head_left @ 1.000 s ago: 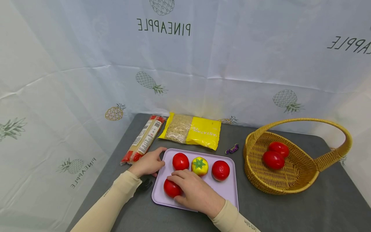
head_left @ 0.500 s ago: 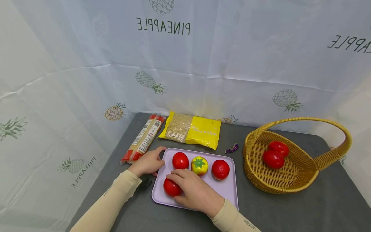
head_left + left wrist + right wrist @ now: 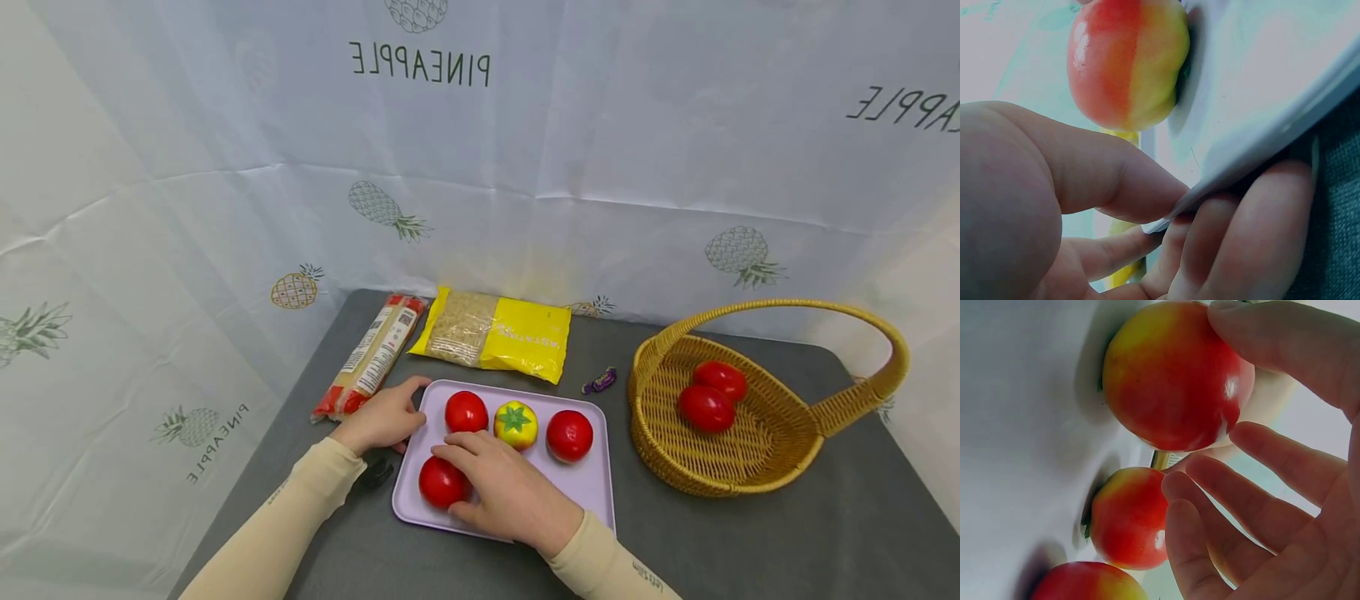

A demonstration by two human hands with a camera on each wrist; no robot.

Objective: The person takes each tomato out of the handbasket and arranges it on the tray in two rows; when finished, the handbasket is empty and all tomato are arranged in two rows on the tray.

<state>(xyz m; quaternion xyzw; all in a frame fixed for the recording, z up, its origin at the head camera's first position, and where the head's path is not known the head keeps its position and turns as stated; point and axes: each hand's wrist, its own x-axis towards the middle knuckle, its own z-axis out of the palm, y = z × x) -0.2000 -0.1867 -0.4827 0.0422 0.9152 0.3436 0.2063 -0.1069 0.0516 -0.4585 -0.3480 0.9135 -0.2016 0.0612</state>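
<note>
A lilac tray [image 3: 585, 492] lies on the grey table with a yellow tomato [image 3: 515, 423] and three red ones. My left hand [image 3: 378, 421] pinches the tray's left edge [image 3: 1254, 156], thumb on top and fingers underneath. My right hand [image 3: 480, 487] cups the front-left red tomato [image 3: 441, 482] on the tray. In the right wrist view one finger [image 3: 1285, 344] touches that tomato [image 3: 1172, 375], while the other fingers [image 3: 1241, 500] are spread and stand just off it. The other red tomatoes [image 3: 466, 411] [image 3: 569, 435] sit untouched.
A wicker basket [image 3: 780, 467] with a hoop handle stands at the right, holding two red tomatoes [image 3: 707, 407]. Behind the tray lie a yellow grain bag [image 3: 498, 335], a noodle packet [image 3: 371, 357] and a purple candy [image 3: 600, 382]. A pineapple-print cloth backs the table.
My right hand has eased slightly back, so more of the front-left tomato shows. The left hand stays on the tray's edge.
</note>
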